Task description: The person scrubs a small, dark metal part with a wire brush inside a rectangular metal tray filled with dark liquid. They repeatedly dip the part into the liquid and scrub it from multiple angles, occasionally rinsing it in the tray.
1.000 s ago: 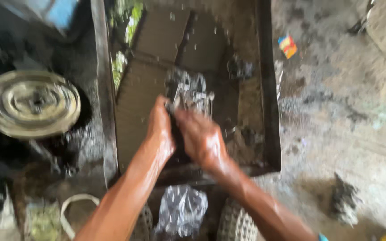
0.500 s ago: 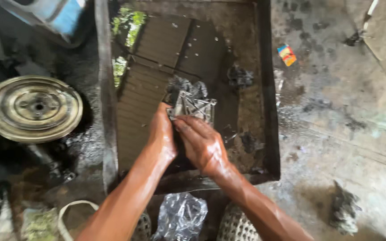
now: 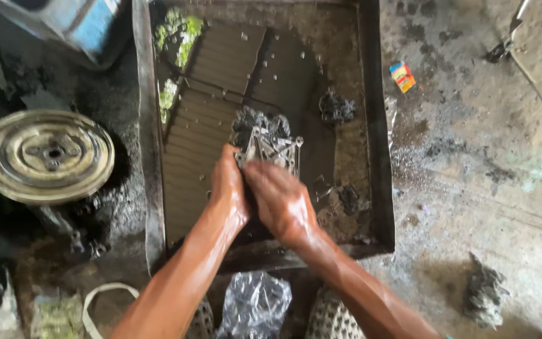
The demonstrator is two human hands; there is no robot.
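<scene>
Nearest the camera, lay a crumpled plastic bag [image 3: 253, 304] on the floor. Beyond it, gripped a grimy metal part [image 3: 270, 150] over a shallow tray [image 3: 379, 157] of dark liquid, presumably so drips fell back in: left hand [image 3: 228, 188] clasped round its edge, right hand [image 3: 280, 199] pressed on top, fingers closed. Farther left, rested a round metal disc [image 3: 45, 156].

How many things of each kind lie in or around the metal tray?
Metal part held by both hands: 1
Dark rags or clumps in the tray: 2
Round metal discs: 1
Crumpled plastic bags: 1
Small colourful packets: 1
Total: 6
</scene>
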